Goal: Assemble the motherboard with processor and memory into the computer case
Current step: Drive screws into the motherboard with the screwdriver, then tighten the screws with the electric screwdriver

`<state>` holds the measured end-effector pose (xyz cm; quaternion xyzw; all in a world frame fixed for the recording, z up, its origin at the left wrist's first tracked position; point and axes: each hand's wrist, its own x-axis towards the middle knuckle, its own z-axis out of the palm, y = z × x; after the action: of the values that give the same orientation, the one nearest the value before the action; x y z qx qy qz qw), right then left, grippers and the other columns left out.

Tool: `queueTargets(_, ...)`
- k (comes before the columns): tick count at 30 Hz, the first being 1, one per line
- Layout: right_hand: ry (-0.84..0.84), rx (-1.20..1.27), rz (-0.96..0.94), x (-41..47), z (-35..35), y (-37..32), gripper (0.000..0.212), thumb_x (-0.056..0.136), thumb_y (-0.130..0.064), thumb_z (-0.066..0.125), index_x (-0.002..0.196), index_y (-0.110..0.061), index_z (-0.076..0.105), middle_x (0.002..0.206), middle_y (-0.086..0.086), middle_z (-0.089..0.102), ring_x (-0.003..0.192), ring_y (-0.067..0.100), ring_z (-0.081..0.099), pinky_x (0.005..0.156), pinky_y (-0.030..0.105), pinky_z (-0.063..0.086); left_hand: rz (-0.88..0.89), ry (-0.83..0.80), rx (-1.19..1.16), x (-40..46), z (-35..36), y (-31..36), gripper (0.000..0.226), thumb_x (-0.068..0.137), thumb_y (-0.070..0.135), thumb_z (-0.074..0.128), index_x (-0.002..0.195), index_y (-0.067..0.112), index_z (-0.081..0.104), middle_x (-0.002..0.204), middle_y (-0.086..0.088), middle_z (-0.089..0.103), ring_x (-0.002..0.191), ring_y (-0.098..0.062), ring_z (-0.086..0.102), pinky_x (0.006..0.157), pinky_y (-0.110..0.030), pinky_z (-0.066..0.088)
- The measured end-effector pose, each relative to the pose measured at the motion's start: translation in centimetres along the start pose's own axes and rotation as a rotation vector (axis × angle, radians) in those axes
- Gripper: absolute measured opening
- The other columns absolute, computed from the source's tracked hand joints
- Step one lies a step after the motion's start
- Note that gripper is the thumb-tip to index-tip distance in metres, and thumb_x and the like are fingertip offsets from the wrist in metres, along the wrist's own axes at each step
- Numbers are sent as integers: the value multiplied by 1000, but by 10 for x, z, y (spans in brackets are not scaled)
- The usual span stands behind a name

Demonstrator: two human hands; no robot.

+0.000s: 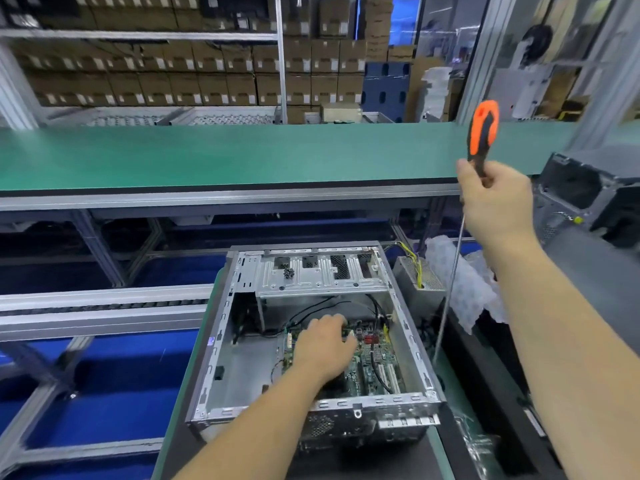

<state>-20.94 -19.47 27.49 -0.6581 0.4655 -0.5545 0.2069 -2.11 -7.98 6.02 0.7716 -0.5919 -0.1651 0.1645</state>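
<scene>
Your fingers on the right hand [495, 202] are curled round the orange-and-black handle of a long screwdriver [482, 133], held up high with the handle pointing upward and the thin shaft hanging down to the right of the computer case [311, 341], its tip near the case's right wall. Your left hand [325, 344] reaches down inside the open case and rests on the motherboard [377, 362]; its fingers lie bent over the board's upper part, but whether they pinch anything you cannot tell from here. The motherboard lies flat on the floor of the case, toward the right side, with black cables running over it. The case lies on its side on the green tabletop [180, 393], open face up, its drive cage [322, 271] at the far end. Just beyond the right wall sits a metal power supply [415, 275] with yellow wires, and beside it crumpled bubble wrap [464, 289]. A green conveyor belt [225, 154] runs across behind.
</scene>
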Motion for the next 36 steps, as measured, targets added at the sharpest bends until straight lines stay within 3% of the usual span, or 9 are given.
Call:
queueTargets(5,-177,-26,329,-17,17,88,42,100,-37,56,70,-8,51,63,6,44,62,22,39,56,33,30,25,18,9,11,6,26,29,95,40,42,113,22,57,110,2,62,102,-23,55,86,-41,49)
queueTargets(10,-356,-49,614,-48,46,183,41,99,-41,58,74,-9,54,68,12,46,62,23,40,61,37,36,-52,-82,163,13,30,22,27,96,38,42,105,18,57,107,-5,63,109,-27,49,91,-43,48)
queueTargets(16,-542,-223,658,-83,74,255,47,99,-32,62,59,-11,50,54,4,45,55,24,42,56,33,31,56,-210,413,20,45,23,35,95,37,42,124,22,56,124,-4,57,119,-26,44,107,-50,31)
queueTargets(19,-701,-300,678,-98,89,268,27,98,-28,64,85,-4,69,75,11,61,78,30,58,67,33,39,28,-256,355,21,43,18,35,94,33,44,124,22,58,124,-3,57,119,-26,43,107,-49,32)
queueTargets(21,-776,-365,664,-107,96,272,15,96,-24,66,94,-9,69,89,15,64,91,34,61,76,35,43,12,-251,324,20,41,18,29,93,31,44,115,21,60,120,-4,59,115,-26,45,106,-49,34)
queueTargets(25,-755,-426,626,-119,98,274,15,90,-18,70,94,-3,74,100,19,72,93,36,61,73,30,39,8,-272,337,21,38,22,24,92,31,46,108,19,60,113,-6,59,111,-27,45,104,-49,35)
queueTargets(29,-790,-404,636,-115,92,266,24,92,-25,71,89,-1,75,92,14,72,84,27,58,75,32,45,-7,-240,250,22,39,18,20,92,30,49,103,23,64,108,0,61,106,-23,46,103,-47,35)
queueTargets(33,-523,-150,720,-102,77,234,22,91,-14,62,88,4,74,86,23,70,79,29,63,72,39,51,-20,-204,183,24,35,21,18,92,29,49,98,25,66,106,0,64,105,-24,49,101,-45,35)
queueTargets(36,-343,-1,682,-87,69,192,26,86,-10,51,88,14,60,75,12,48,74,19,39,64,36,32,-32,-154,122,23,32,22,16,92,28,50,93,21,65,102,-1,66,99,-24,56,96,-42,43)
